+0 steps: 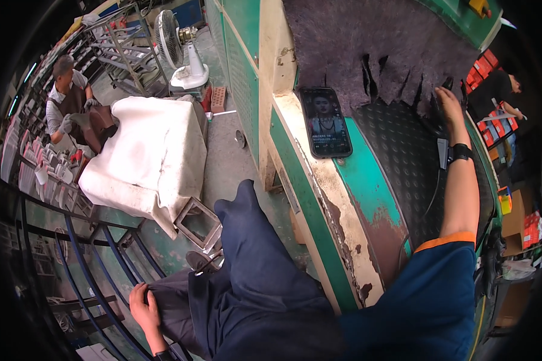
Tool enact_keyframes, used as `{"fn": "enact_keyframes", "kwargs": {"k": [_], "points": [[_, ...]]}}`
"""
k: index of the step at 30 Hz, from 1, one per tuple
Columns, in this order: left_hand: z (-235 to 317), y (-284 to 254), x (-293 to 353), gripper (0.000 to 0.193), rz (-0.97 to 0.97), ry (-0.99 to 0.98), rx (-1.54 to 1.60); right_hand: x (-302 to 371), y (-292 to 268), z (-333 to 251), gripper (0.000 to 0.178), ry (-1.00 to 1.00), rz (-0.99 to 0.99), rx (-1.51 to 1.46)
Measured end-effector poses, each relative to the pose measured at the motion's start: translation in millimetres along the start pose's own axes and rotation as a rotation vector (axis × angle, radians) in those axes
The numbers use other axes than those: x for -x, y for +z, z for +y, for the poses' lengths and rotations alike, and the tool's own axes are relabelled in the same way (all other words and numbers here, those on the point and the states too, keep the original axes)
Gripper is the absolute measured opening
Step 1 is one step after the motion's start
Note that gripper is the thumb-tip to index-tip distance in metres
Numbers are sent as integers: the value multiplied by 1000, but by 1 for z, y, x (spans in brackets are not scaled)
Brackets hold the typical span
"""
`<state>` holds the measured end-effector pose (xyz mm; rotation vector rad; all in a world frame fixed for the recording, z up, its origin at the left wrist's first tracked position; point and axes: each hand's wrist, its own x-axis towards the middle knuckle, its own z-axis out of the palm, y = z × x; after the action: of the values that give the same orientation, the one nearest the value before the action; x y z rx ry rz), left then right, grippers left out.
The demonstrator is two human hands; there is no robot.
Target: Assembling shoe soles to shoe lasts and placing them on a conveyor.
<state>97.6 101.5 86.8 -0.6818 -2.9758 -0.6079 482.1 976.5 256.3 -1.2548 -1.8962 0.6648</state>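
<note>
My right hand (452, 113) reaches over the black dimpled belt (397, 159) of a green and cream machine. Its fingers are bent close together at the right end of a dark purplish curtain (367, 48) with a slit lower edge. Something dark lies against the fingers; its shape is lost against the curtain and belt. A black band (461, 152) circles that wrist, with a small grey device (443, 154) beside it. My left hand (144, 307) rests on the dark cloth over my left leg, holding nothing, fingers extended. A phone (326, 123) with a lit screen lies on the machine's edge.
A white cloth (147, 156) covers a bulky block, where a gloved person (72, 102) handles a brown piece. Behind stands a white fan (183, 51). Dark metal rails (84, 259) run at lower left. Another person (501, 90) stands at far right near red boxes (498, 125).
</note>
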Motion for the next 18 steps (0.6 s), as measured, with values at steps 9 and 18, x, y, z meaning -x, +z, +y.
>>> {"fn": "enact_keyframes", "kwargs": {"k": [9, 18], "points": [[6, 3, -1, 22, 6, -46, 35, -30, 53, 24, 73, -44, -123, 135], [5, 1, -1, 22, 23, -73, 28, -19, 55, 13, 72, -8, -135, 184]]}}
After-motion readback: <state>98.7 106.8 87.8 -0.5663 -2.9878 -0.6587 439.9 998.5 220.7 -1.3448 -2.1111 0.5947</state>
